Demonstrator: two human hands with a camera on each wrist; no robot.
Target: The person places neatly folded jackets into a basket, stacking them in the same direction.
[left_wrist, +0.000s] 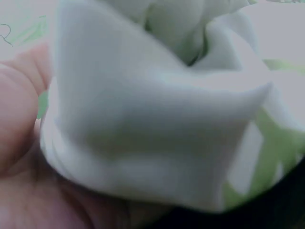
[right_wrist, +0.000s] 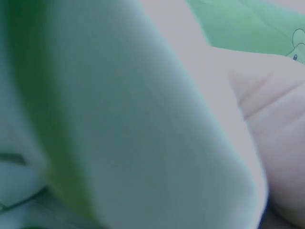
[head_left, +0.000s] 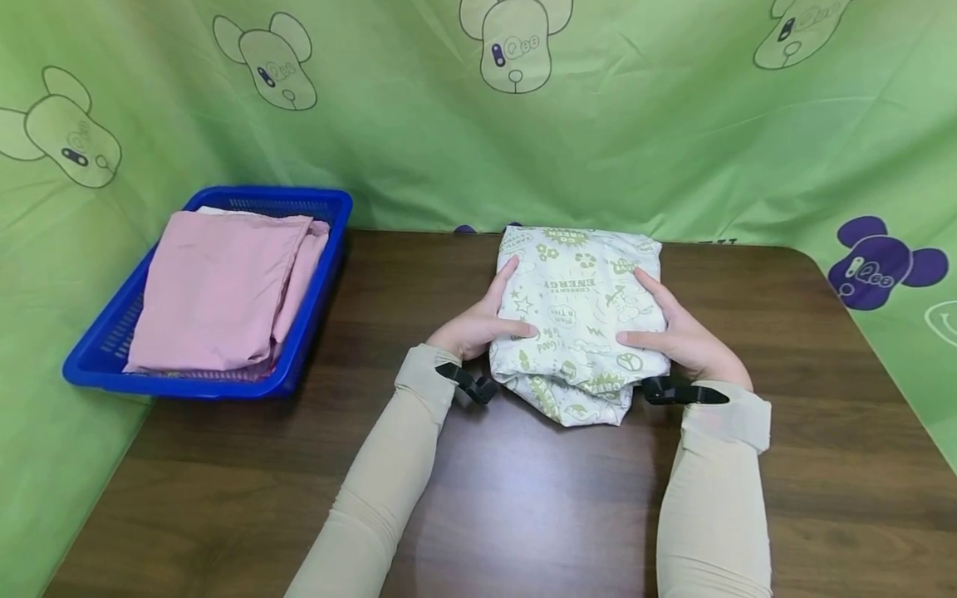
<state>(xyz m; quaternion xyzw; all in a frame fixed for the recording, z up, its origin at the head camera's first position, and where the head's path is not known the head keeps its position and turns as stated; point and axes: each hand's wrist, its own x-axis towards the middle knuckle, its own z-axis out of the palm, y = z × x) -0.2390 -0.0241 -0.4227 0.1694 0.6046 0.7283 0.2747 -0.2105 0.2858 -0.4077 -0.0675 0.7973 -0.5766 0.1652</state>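
Observation:
A folded white cloth [head_left: 571, 299] with green lettering and drawings lies toward the back of the table, in the middle of the head view. My left hand [head_left: 486, 322] grips its left side, thumb on top and the other fingers along the edge and partly hidden. On the opposite side, my right hand [head_left: 691, 339] holds the cloth in the same way. A loose flap hangs out of the fold toward me. Up close in the left wrist view, a blurred fold of the cloth [left_wrist: 143, 119] lies against the palm. The right wrist view is mostly filled by the cloth [right_wrist: 143, 124].
On the left stands a blue plastic basket [head_left: 280, 384] with folded pink cloth [head_left: 217, 291] in it. The brown wooden table [head_left: 516, 515] extends around the hands. A green curtain [head_left: 404, 149] with printed bear heads hangs behind and along both sides.

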